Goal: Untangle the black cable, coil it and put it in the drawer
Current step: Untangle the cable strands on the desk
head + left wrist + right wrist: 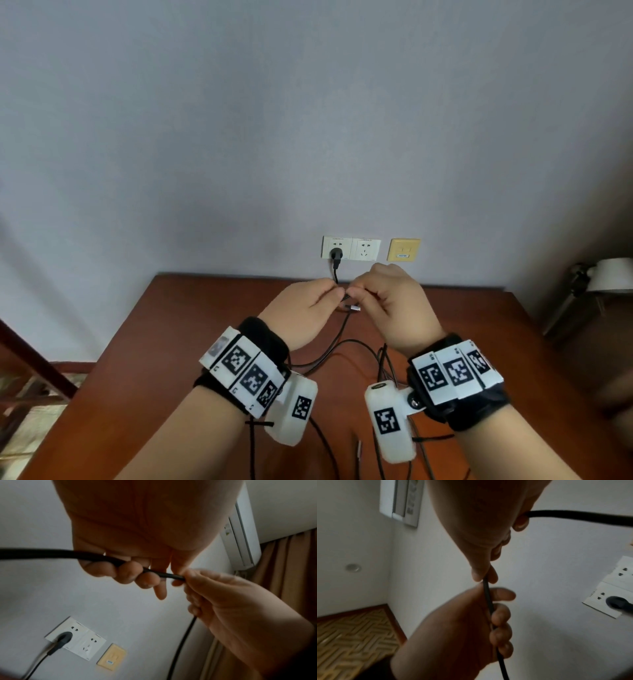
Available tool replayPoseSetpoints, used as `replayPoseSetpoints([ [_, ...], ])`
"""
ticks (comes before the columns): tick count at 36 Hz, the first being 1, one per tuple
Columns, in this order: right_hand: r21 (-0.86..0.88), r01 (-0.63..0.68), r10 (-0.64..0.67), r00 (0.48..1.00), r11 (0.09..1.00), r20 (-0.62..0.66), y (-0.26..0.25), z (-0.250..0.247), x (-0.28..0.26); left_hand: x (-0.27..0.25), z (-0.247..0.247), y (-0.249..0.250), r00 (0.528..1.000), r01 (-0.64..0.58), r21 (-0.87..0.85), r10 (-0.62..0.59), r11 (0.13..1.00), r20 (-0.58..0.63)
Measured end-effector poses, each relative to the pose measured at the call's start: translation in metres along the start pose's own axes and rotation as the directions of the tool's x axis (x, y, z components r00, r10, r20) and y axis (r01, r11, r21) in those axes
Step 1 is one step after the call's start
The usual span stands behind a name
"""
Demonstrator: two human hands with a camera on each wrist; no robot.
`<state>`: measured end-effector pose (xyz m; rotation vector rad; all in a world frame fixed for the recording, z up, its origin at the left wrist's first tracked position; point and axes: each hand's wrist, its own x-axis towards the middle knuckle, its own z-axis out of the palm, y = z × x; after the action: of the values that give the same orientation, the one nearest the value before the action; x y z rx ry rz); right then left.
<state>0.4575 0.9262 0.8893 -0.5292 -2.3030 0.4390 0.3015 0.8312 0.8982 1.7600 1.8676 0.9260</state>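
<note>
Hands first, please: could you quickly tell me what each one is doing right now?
Left hand: fingers curled round the thin black cable.
Right hand: pinching the same cable close beside it.

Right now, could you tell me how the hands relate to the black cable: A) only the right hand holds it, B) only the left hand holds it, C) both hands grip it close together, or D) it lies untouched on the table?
C: the left hand and right hand both have fingers curled round the black cable, nearly touching each other above the table.
</note>
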Motion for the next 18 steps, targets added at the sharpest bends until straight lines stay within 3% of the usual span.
replayPoseSetpoints([
  [5,-0.157,0.102,-0.094,0.994,0.982,0.056,0.001,-0.003,0.004,0.001,0.009,0.002,0.997,-0.022,-0.072,0.017,0.997,-0.077],
  [11,-0.157,-0.016,0.046,0.982,0.987,0.184,0.001,-0.005,-0.002,0.004,-0.003,-0.002,0.983,-0.08,-0.04,0.072,0.996,-0.171],
  [18,-0.153,-0.087,0.119,0.97,0.984,0.211,0.014,-0.023,-0.004,0.002,-0.022,-0.02,0.958,-0.031,-0.085,0.005,0.996,-0.285],
])
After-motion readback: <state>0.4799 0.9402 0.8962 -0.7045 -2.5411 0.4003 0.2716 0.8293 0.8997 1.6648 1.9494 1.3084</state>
